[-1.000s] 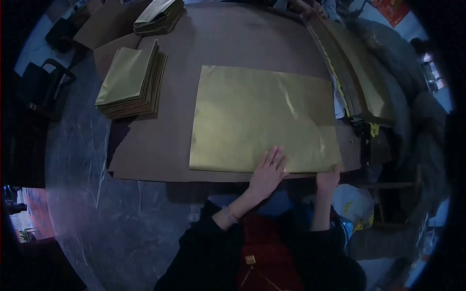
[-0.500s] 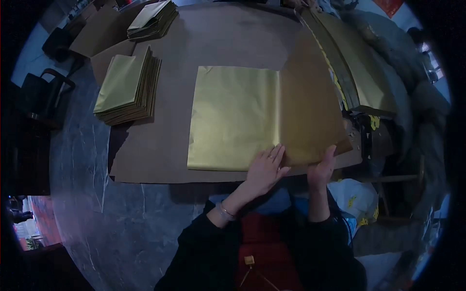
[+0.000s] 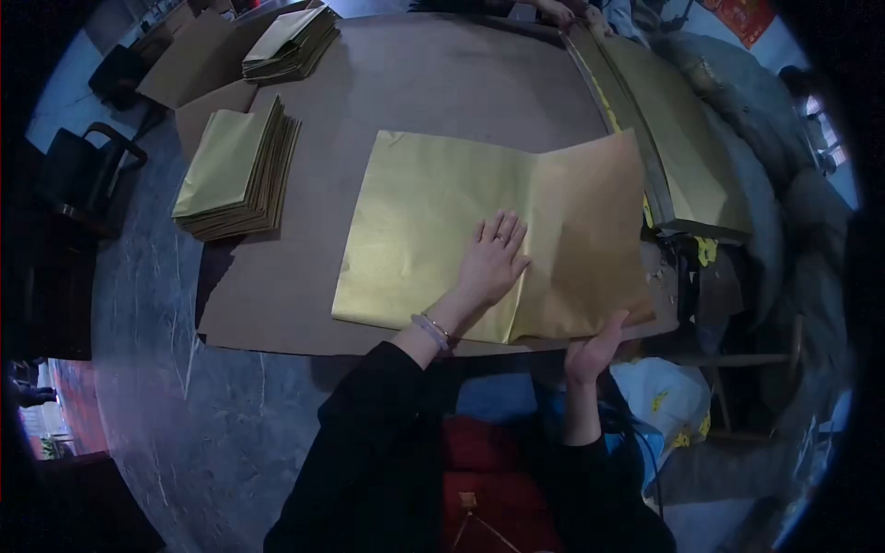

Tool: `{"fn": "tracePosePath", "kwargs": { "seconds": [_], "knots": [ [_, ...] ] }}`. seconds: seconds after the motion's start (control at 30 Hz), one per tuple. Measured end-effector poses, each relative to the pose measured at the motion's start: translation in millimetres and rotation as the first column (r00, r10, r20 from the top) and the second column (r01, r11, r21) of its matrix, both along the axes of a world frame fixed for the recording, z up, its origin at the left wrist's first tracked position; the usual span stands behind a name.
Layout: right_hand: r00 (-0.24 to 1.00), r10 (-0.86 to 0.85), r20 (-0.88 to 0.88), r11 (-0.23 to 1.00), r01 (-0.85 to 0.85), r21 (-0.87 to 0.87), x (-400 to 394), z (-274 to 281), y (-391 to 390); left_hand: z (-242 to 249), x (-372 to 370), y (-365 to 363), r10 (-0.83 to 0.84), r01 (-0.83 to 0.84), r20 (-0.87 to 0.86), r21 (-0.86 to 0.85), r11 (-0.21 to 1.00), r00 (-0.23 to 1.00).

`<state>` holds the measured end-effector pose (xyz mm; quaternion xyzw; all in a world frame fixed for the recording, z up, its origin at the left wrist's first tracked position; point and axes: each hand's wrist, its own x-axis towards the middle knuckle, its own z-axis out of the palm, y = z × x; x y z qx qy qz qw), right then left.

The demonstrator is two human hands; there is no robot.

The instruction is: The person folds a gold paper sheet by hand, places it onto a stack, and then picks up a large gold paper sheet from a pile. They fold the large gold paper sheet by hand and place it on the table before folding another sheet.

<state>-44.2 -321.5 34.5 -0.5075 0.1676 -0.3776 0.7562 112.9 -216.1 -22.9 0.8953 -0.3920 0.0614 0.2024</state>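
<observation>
A large gold paper sheet lies on the cardboard-covered table, with a crease running down it right of the middle. Its right flap shows a duller, orange-tinted gold and rises at the far corner. My left hand presses flat on the sheet just left of the crease, fingers stretched out and slightly spread. At the near right edge, my right hand grips the flap, thumb on top. The fingers of that hand are partly hidden under the paper.
Stacks of folded gold paper stand at the left and far left. A long pile of gold sheets lines the right side. Another person's hand is at the far end. A white bag sits below, right.
My left hand has slid away from me, up along the crease. The right flap has shifted and its far corner stands out more. My right hand has moved slightly left and nearer.
</observation>
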Motion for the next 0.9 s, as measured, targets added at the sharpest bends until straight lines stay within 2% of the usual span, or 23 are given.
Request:
{"fn": "tracePosePath", "kwargs": {
  "seconds": [0.03,0.1,0.13,0.2,0.27,0.33,0.43,0.47,0.5,0.53,0.57,0.6,0.63,0.67,0.7,0.77,0.83,0.87,0.9],
  "knots": [
    [0.989,0.058,-0.132,0.959,-0.093,-0.269,3,1,5,0,0,0,0.002,-0.002,-0.011,-0.012,1.000,1.000],
    [0.970,0.227,-0.089,0.930,-0.243,-0.275,21,22,27,6,-3,2,0.000,-0.002,-0.045,-0.044,0.999,0.999],
    [0.948,0.310,-0.070,0.907,-0.317,-0.278,30,33,39,10,-7,5,0.009,-0.009,-0.003,-0.045,0.999,1.000],
    [0.904,0.415,-0.102,0.780,-0.411,-0.472,48,47,49,16,-25,20,0.070,-0.065,0.122,-0.046,0.997,0.990],
    [0.853,0.497,-0.160,0.606,-0.473,-0.640,62,54,61,34,-63,48,0.139,-0.140,0.034,0.025,0.990,0.990],
    [0.825,0.529,-0.197,0.512,-0.496,-0.702,79,55,80,20,-92,70,0.127,-0.128,0.016,0.064,0.990,0.992],
    [0.770,0.417,-0.483,0.144,-0.580,-0.802,102,45,123,-38,-122,84,0.055,-0.114,-0.315,-0.173,0.978,0.947],
    [0.767,0.345,-0.542,0.018,-0.582,-0.813,109,35,137,-39,-125,87,0.055,-0.115,-0.313,-0.175,0.978,0.948],
    [0.787,0.303,-0.538,-0.068,-0.545,-0.836,113,22,148,-38,-127,89,0.034,-0.074,-0.200,-0.194,0.978,0.979],
    [0.757,0.250,-0.604,-0.166,-0.581,-0.797,117,13,156,-37,-127,92,0.013,-0.030,-0.083,-0.206,0.978,0.996],
    [0.726,0.191,-0.660,-0.260,-0.611,-0.747,121,8,163,-16,-122,95,-0.065,0.035,-0.202,-0.152,0.988,0.977],
    [0.764,0.199,-0.614,-0.308,-0.546,-0.779,122,-7,168,-4,-123,97,-0.063,0.033,-0.199,-0.154,0.988,0.978],
    [0.764,0.202,-0.612,-0.310,-0.543,-0.780,122,-21,170,4,-126,97,-0.069,0.042,-0.239,-0.119,0.992,0.969],
    [0.746,0.197,-0.636,-0.370,-0.544,-0.753,121,-27,172,5,-129,96,-0.071,0.049,-0.281,-0.085,0.995,0.957],
    [0.727,0.192,-0.659,-0.428,-0.542,-0.723,121,-28,174,-6,-133,96,-0.052,0.050,-0.021,-0.083,0.995,0.998],
    [0.718,0.163,-0.677,-0.479,-0.542,-0.690,118,-25,174,-15,-137,90,-0.053,0.053,-0.002,-0.033,0.998,0.999],
    [0.621,0.229,-0.750,-0.458,-0.611,-0.646,120,-15,174,-13,-136,89,-0.056,0.056,0.012,0.008,0.998,0.998],
    [0.579,0.289,-0.762,-0.454,-0.618,-0.642,123,-11,172,0,-131,89,-0.074,0.072,-0.251,-0.015,0.997,0.965],
    [0.574,0.293,-0.764,-0.460,-0.616,-0.640,123,-12,173,6,-127,90,-0.094,0.083,-0.491,-0.044,0.996,0.866]
  ]
}}
